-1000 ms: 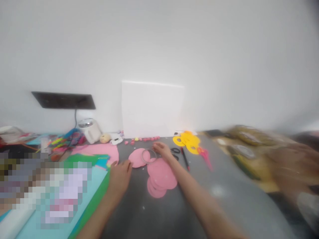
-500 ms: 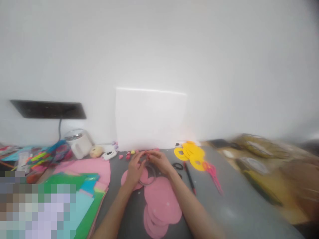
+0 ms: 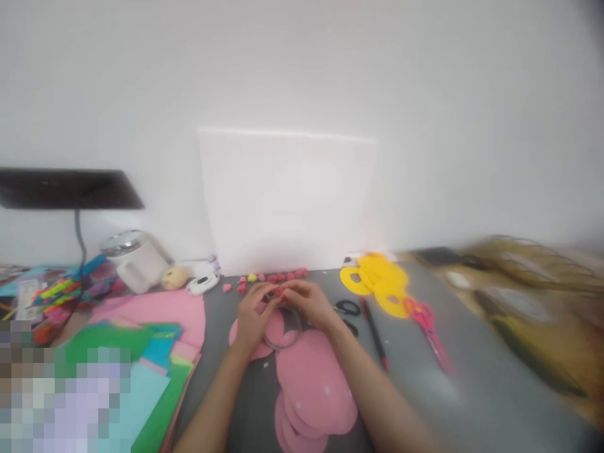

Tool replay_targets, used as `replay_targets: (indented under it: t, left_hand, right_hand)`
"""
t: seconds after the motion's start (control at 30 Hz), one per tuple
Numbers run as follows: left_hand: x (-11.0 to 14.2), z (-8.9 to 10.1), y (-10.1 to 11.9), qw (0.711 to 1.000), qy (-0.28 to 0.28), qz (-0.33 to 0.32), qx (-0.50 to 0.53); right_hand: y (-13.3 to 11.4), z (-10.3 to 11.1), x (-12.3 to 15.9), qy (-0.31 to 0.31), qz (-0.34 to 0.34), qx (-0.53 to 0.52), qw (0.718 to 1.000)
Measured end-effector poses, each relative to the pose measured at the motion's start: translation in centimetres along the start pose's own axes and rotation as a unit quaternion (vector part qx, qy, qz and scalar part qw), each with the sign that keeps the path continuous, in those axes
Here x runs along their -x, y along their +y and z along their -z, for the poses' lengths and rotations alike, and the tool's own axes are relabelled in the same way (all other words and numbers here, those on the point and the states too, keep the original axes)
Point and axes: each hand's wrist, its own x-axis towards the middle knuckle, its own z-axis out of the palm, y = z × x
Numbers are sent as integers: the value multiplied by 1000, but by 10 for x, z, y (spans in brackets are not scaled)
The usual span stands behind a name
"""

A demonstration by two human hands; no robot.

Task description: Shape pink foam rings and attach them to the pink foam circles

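My left hand [image 3: 255,311] and my right hand [image 3: 307,303] meet over the table, fingertips pinched together. Between them is a small red rose-like piece [image 3: 279,293], mostly hidden by the fingers. A thin greyish ring [image 3: 293,340] hangs or lies just below the fingertips; whether it is held too, I cannot tell. Pink paper circles [image 3: 309,371] lie overlapping under my right forearm, with another pink circle [image 3: 250,346] by my left wrist. Just behind my hands, several small pink and red pieces [image 3: 290,275] form a row, with a yellow one [image 3: 252,277] among them.
Right of my hands lie black-handled scissors [image 3: 348,307], a black-and-red pen [image 3: 376,336], yellow paper rings [image 3: 382,277] and pink scissors [image 3: 427,324]. Coloured paper sheets [image 3: 120,346] and a white mug-like container [image 3: 134,261] are at left. A white board [image 3: 287,201] leans against the wall.
The view has moved closer and tilted down, so the table items look larger and more spread. My hands stay together, and the red piece between the fingertips shows more clearly.
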Motion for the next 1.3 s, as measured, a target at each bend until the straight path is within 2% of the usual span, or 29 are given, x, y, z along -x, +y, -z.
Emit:
replay_targets:
  t: [0.33, 0.63, 0.77, 0.87, 0.97, 1.07, 1.3]
  left_hand:
    - [2, 0, 1, 998, 13, -52, 29]
    - [6, -3, -3, 995, 13, -96, -15]
    - [7, -4, -4, 987, 15, -157, -32]
    - [7, -5, -4, 983, 22, -178, -44]
    - [7, -5, -4, 978, 46, -186, -77]
    - [8, -6, -4, 974, 68, -197, -92]
    - [9, -6, -3, 972, 34, -206, -104]
  right_hand:
    - [0, -3, 2, 8, -1, 4, 1000]
    - [-4, -9, 5, -28, -6, 7, 1000]
    - [-3, -7, 5, -28, 7, 42, 999]
    - [-1, -7, 5, -7, 19, 69, 997]
    - [1, -7, 5, 2, -3, 27, 1000]
    - [2, -7, 5, -15, -41, -22, 999]
    - [-4, -4, 7, -30, -21, -3, 999]
